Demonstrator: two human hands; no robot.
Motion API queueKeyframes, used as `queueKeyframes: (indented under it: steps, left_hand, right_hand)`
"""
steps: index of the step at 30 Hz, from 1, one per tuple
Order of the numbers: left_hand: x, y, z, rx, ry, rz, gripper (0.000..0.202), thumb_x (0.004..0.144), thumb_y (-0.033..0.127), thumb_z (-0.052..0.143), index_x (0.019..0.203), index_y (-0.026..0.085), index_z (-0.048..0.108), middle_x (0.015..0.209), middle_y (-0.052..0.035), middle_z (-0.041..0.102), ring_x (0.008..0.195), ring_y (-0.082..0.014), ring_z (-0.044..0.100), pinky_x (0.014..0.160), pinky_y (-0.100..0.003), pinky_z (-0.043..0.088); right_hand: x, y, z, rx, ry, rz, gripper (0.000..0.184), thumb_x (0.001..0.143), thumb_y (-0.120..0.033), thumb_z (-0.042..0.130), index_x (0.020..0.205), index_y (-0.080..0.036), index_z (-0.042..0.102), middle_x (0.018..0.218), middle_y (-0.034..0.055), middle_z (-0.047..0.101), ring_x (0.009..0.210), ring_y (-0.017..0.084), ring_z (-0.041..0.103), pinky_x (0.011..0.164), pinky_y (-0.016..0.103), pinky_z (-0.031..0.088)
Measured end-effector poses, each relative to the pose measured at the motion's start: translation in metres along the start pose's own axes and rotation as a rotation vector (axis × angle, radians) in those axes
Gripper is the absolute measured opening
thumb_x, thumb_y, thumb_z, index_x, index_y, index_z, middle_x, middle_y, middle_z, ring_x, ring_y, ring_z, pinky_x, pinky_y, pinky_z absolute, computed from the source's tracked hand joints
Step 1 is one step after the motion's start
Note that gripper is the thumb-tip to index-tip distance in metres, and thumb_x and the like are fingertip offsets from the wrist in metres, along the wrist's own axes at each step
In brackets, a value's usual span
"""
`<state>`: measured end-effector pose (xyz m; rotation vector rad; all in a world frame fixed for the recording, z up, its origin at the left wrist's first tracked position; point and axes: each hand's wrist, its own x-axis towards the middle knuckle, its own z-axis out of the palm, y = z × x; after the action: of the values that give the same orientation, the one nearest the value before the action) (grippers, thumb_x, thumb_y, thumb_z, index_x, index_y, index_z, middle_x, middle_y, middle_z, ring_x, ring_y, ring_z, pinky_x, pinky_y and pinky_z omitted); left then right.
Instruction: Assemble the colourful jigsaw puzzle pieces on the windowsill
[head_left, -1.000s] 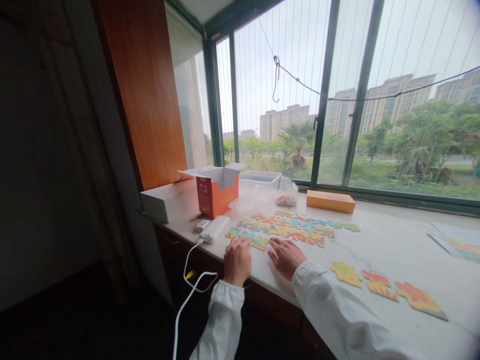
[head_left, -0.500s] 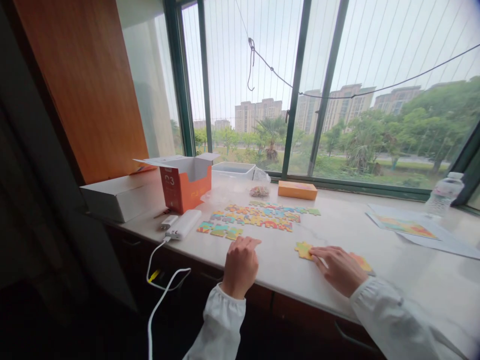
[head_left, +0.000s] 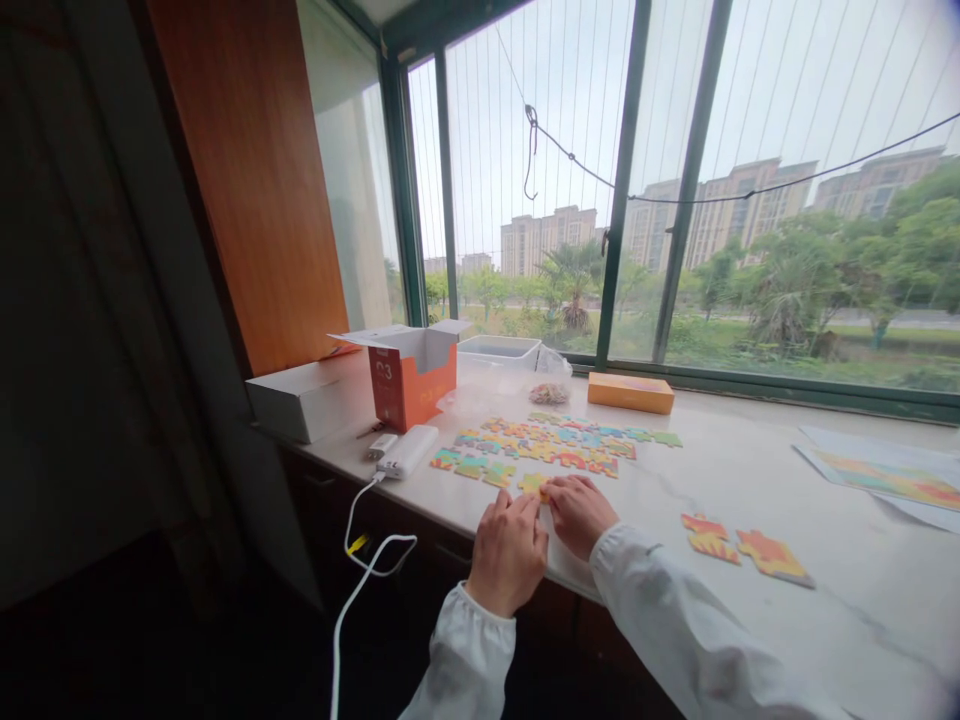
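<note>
My right hand (head_left: 579, 512) pinches a yellow puzzle piece (head_left: 533, 483) at its right side, low over the front of the table. Close beside it is my left hand (head_left: 508, 552), fingers bent and together, tips hidden from me; whether they touch the yellow piece I cannot tell. Just beyond the left fingers lies a row of joined green and teal pieces (head_left: 471, 466). Behind that row spreads the larger assembled puzzle section (head_left: 559, 442), made of several colourful pieces. Off to the right lie orange and yellow pieces (head_left: 711, 540) and an orange-purple piece (head_left: 774, 556).
An open orange box (head_left: 405, 395), a white box (head_left: 296, 408) and a white power bank (head_left: 407, 452) with a cable stand left. At the back are a clear tub (head_left: 499, 352), a bag of small bits (head_left: 551, 392) and an orange box (head_left: 630, 392). Printed sheets (head_left: 885, 470) lie right.
My right hand has carried the yellow piece left, beside my left hand and the green row. The pieces under my right arm are uncovered. The view has turned somewhat left.
</note>
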<state>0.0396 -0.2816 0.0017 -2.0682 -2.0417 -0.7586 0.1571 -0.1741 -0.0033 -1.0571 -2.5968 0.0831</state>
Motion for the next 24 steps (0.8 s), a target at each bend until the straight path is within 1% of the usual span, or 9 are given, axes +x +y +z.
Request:
queueKeyframes:
  steps: [5,8,12,14,17,19,20,22,24]
  left_hand:
    - [0.002,-0.007,0.002,0.014,0.022,-0.036,0.038,0.093,0.019,0.042,0.122,0.022,0.066,0.122,-0.0057,0.068,0.111,-0.025,0.054,0.098,-0.037,0.044]
    - [0.004,-0.008,0.003,0.01,0.043,-0.038,0.036,0.095,0.021,0.041,0.121,0.021,0.067,0.12,-0.006,0.069,0.109,-0.0245,0.055,0.098,-0.037,0.045]
    - [0.005,-0.009,0.007,0.005,0.067,-0.038,0.035,0.097,0.024,0.041,0.119,0.021,0.067,0.118,-0.0068,0.069,0.109,-0.0247,0.056,0.098,-0.038,0.045]
    - [0.005,-0.01,0.009,0.007,0.08,-0.039,0.034,0.097,0.025,0.041,0.118,0.02,0.068,0.118,-0.0069,0.07,0.109,-0.0249,0.057,0.098,-0.039,0.046]
    - [0.004,-0.01,0.011,0.008,0.103,-0.037,0.033,0.098,0.026,0.042,0.115,0.019,0.069,0.118,-0.0074,0.07,0.11,-0.0255,0.057,0.098,-0.041,0.047]
    - [0.004,-0.011,0.012,-0.001,0.12,-0.031,0.033,0.098,0.027,0.042,0.116,0.018,0.069,0.119,-0.008,0.069,0.111,-0.026,0.056,0.099,-0.042,0.048]
    - [0.004,-0.012,0.012,-0.009,0.129,-0.026,0.033,0.098,0.027,0.042,0.117,0.017,0.068,0.12,-0.0082,0.069,0.111,-0.0262,0.057,0.099,-0.043,0.048]
    - [0.005,-0.012,0.012,-0.034,0.142,-0.011,0.035,0.099,0.027,0.042,0.12,0.017,0.067,0.122,-0.008,0.069,0.111,-0.0262,0.057,0.1,-0.044,0.048]
    - [0.006,-0.01,0.014,-0.067,0.152,0.015,0.035,0.099,0.027,0.041,0.121,0.017,0.067,0.124,-0.0073,0.069,0.114,-0.0265,0.056,0.102,-0.045,0.047]
  right_hand:
    - [0.006,-0.008,0.001,0.011,0.011,0.005,0.033,0.092,-0.014,0.044,0.104,-0.019,0.074,0.113,0.0089,0.073,0.112,0.021,0.064,0.102,0.033,0.038]
    - [0.008,-0.009,0.003,0.014,0.015,0.004,0.032,0.093,-0.016,0.043,0.103,-0.018,0.074,0.111,0.0098,0.073,0.111,0.022,0.064,0.101,0.034,0.038]
    - [0.01,-0.009,0.005,0.012,0.003,0.006,0.033,0.093,-0.018,0.043,0.105,-0.017,0.074,0.114,0.0107,0.073,0.111,0.023,0.064,0.102,0.036,0.039]
    - [0.009,-0.008,0.004,0.015,-0.004,0.015,0.035,0.093,-0.018,0.043,0.111,-0.017,0.073,0.12,0.011,0.071,0.115,0.023,0.063,0.104,0.036,0.038]
    - [0.001,-0.003,-0.004,0.01,0.016,0.039,0.042,0.094,-0.018,0.04,0.126,-0.018,0.067,0.133,0.0104,0.065,0.124,0.023,0.058,0.109,0.036,0.036]
    - [-0.011,0.01,-0.013,-0.015,0.042,0.056,0.044,0.094,-0.021,0.04,0.13,-0.018,0.065,0.137,0.0095,0.063,0.128,0.023,0.056,0.111,0.038,0.035]
    - [-0.019,0.019,-0.018,-0.035,0.056,0.069,0.044,0.095,-0.022,0.039,0.13,-0.019,0.065,0.137,0.009,0.063,0.129,0.023,0.056,0.112,0.039,0.036]
    - [-0.039,0.047,-0.03,-0.087,0.087,0.107,0.044,0.095,-0.023,0.037,0.128,-0.02,0.067,0.137,0.0085,0.063,0.126,0.023,0.058,0.11,0.041,0.038]
    - [-0.065,0.082,-0.04,-0.15,0.126,0.178,0.046,0.095,-0.025,0.036,0.128,-0.018,0.067,0.136,0.0096,0.064,0.124,0.025,0.06,0.11,0.044,0.04]
